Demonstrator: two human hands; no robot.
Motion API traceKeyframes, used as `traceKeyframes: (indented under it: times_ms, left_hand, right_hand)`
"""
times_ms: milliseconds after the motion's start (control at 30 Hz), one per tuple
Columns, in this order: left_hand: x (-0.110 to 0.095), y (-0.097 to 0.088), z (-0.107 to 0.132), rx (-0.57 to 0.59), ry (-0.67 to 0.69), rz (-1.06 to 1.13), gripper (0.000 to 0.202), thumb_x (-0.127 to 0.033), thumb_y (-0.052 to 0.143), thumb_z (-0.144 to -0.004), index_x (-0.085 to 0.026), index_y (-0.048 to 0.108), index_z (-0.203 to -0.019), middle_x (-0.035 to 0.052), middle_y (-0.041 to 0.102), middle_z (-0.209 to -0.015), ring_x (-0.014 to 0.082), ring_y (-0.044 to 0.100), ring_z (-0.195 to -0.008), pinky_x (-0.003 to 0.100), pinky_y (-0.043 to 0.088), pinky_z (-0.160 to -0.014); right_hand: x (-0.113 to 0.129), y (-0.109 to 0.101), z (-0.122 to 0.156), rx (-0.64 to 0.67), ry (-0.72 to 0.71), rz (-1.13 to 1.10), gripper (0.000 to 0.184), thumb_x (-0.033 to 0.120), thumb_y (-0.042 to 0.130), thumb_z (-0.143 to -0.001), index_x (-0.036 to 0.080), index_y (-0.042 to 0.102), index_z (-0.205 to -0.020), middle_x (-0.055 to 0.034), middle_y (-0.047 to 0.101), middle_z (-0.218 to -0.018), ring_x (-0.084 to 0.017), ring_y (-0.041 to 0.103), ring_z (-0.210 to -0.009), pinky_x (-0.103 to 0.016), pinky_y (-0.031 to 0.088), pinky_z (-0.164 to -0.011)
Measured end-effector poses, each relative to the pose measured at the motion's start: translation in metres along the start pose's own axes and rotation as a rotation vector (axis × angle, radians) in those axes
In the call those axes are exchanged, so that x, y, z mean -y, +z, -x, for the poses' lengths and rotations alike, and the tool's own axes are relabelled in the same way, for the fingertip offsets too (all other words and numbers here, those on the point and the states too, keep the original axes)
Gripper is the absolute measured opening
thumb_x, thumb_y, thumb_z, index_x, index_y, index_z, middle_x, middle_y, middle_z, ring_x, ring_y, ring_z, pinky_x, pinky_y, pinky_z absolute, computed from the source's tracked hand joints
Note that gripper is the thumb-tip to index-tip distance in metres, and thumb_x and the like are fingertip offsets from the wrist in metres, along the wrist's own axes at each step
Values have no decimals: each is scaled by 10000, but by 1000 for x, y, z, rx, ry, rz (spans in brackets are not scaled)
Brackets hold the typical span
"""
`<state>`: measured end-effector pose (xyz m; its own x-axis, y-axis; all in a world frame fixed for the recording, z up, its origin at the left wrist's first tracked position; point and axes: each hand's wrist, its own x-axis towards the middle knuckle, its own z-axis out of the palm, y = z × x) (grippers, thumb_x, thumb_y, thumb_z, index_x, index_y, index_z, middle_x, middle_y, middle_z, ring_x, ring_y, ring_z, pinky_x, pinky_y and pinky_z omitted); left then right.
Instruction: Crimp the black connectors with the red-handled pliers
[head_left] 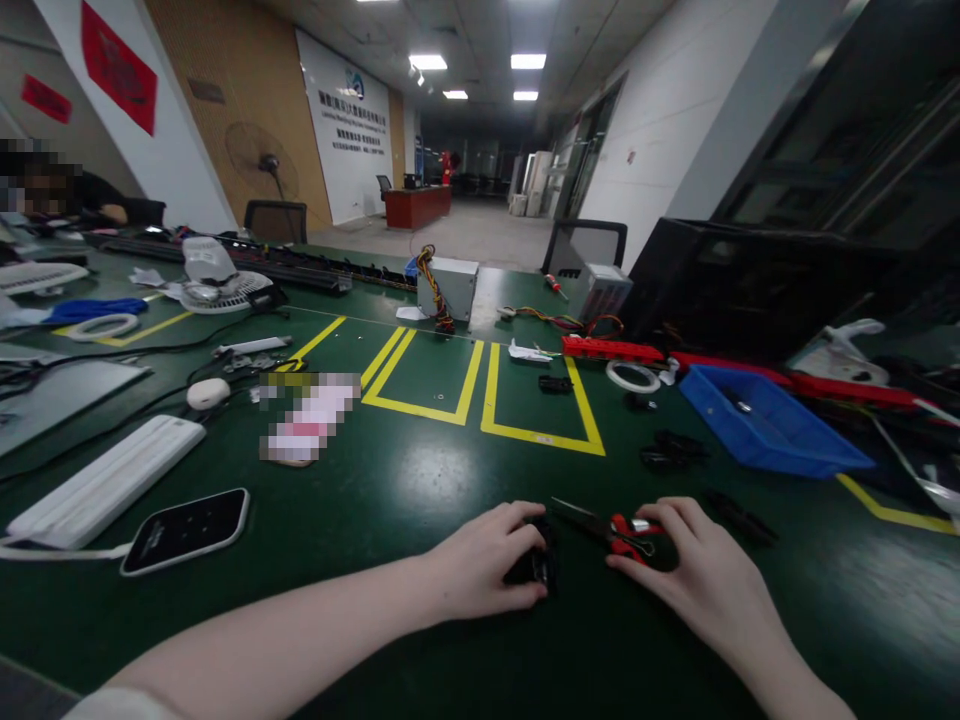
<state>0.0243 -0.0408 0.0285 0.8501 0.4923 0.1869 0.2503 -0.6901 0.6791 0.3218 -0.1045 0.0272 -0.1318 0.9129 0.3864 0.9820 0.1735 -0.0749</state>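
Note:
Near the front of the green table [420,660], my left hand [491,560] curls its fingers round a small black plastic part [547,562], largely hidden by the fingers. To its right, my right hand [701,555] grips long-nose pliers with red handles [626,535]. Their thin metal tip points left, just beyond the black part and apart from it. Several similar black parts [673,450] lie behind my right hand, and a long black piece [741,517] rests to its right. Another black part [555,384] sits inside a yellow-taped rectangle.
A blue tray [799,455] stands at the right, before red strips [611,349]. Behind are a metal power supply box [457,288] with wires and a large black case [720,290]. A phone-like device [187,530] and white power strip [112,475] lie left. Another person sits far left.

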Motion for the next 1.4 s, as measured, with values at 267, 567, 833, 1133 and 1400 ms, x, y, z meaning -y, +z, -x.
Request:
traceKeyframes:
  times_ms: [267,567,833,1133,1400]
  left_hand:
    - [3,5,2,-22,23,-56,326,-297,694,-858,-182,525,-1112,134,446,-1471,291,522,-1281,435,507,-1034]
    - [-4,4,2,-42,22,-111,298,-305,688,-881,-192,516,-1096,116,420,-1476,272,558,-1229,428,523,-1007]
    - [-1,4,0,-80,-42,-170,266,-330,688,-884,-208,555,-1079,121,437,-1456,313,427,-1361,520,394,-1099]
    - [6,4,-2,-90,-94,-24,258,-321,710,-856,-229,590,-1064,84,516,-1398,301,468,-1315,525,368,-1105]
    - [12,8,-2,-165,-108,-2,295,-282,761,-799,-207,591,-1028,91,522,-1338,311,472,-1286,525,395,-1070]
  right_hand:
    - [28,-3,-2,-144,-361,205,136,215,493,-947,170,606,-1009,-99,658,-965,-210,618,-813,-339,472,-704]
    - [5,15,-2,12,-89,4,675,533,606,-867,178,426,-1412,-170,525,-1384,-336,520,-1246,-495,470,-974]
    - [6,13,-3,31,-24,-37,506,577,630,-822,196,600,-1154,-116,655,-1105,-296,621,-1028,-443,501,-862]
    - [3,1,2,-128,-104,14,466,506,665,-788,172,581,-1103,-120,679,-1057,-295,636,-975,-451,468,-872]
    - [12,-3,3,-140,-283,13,436,486,682,-779,184,573,-1074,-95,716,-985,-266,669,-907,-504,395,-995]
